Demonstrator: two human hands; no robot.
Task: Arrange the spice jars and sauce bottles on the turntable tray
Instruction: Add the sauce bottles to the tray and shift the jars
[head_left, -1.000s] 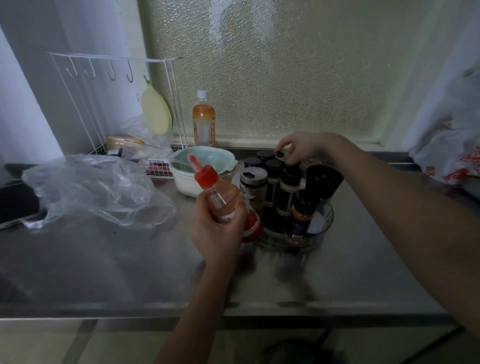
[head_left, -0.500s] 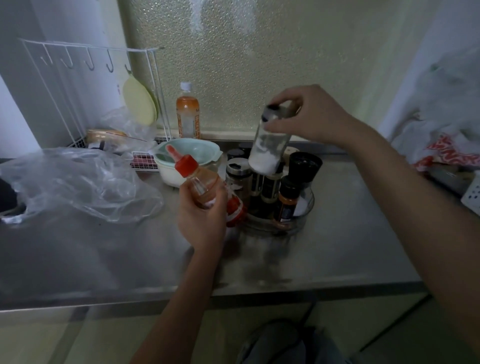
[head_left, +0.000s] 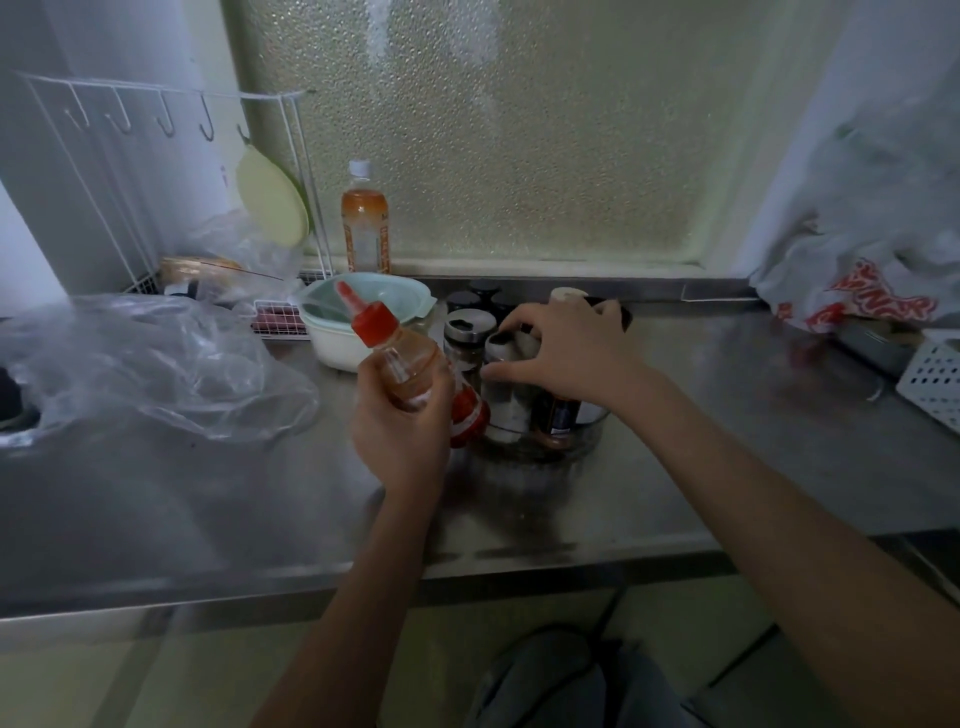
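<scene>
A clear round turntable tray (head_left: 587, 434) sits on the steel counter, packed with several dark-capped spice jars. My left hand (head_left: 402, 415) grips a tilted sauce bottle (head_left: 400, 358) with a red nozzle cap and orange liquid, just left of the tray. My right hand (head_left: 566, 351) reaches over the tray's front and closes around a clear jar of white powder (head_left: 506, 400) standing at the tray's front left. A silver-lidded jar (head_left: 467, 332) stands behind it. The hand hides the jars on the tray's right side.
A pale green bowl (head_left: 363, 312) sits left of the tray. Behind it stand an orange drink bottle (head_left: 364, 223) and a white wire rack (head_left: 171, 171). A crumpled plastic bag (head_left: 145, 364) covers the counter's left. A printed bag (head_left: 872, 296) and white basket (head_left: 935, 379) lie right.
My right hand lifted the white powder jar from the tray's back, carried it high, then lowered it into the tray's front left. The left hand kept holding the sauce bottle.
</scene>
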